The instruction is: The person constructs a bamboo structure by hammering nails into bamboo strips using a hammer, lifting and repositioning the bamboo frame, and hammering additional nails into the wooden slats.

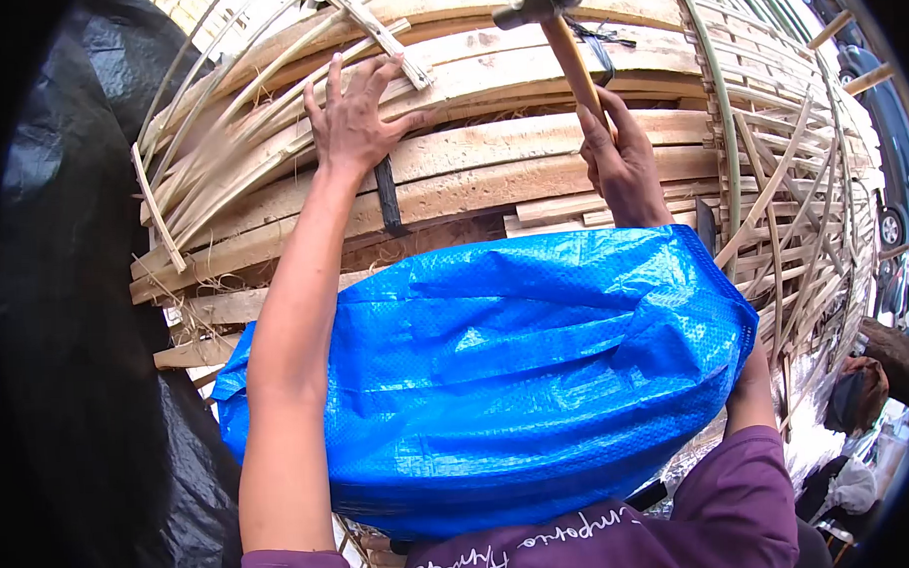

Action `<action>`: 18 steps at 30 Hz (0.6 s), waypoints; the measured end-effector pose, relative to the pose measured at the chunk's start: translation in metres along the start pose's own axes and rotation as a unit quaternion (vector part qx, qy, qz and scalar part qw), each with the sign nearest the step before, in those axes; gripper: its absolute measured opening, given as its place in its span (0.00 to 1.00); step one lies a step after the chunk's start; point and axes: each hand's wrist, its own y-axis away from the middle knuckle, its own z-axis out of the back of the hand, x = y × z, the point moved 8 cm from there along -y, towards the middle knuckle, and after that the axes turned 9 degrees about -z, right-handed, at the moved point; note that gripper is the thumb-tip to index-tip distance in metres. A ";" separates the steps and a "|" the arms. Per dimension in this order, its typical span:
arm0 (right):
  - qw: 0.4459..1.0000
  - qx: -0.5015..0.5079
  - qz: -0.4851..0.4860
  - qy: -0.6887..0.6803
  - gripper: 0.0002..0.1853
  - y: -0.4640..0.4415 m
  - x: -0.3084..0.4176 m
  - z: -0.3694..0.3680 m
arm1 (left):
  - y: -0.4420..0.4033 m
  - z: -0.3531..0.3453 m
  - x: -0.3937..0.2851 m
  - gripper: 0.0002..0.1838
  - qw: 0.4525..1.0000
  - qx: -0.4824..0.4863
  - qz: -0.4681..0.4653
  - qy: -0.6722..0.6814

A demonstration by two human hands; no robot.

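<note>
My right hand point(625, 163) is closed around the wooden handle of a hammer point(570, 65), its metal head raised above the planks. My left hand point(354, 122) lies with fingers spread over the wooden planks point(470, 148) and thin bamboo strips point(269, 140). A short pale wood slat point(381, 36) slants down past its fingertips. Across my lap and under my forearms is a blue woven plastic sheet or sack point(517, 352). A dark strap point(387, 191) runs over the planks just below my left hand.
Black plastic sheeting point(75, 297) hangs along the left side. On the right stands a woven bamboo lattice point(791, 172) with loose strips sticking out. Parked vehicles point(875, 129) show beyond it. A second dark band point(597, 54) wraps the planks near the hammer.
</note>
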 end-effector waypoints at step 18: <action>0.983 -0.041 -0.154 -0.086 0.24 0.022 -0.103 0.051 | -0.020 0.027 0.012 0.27 0.971 0.119 -0.089 0.188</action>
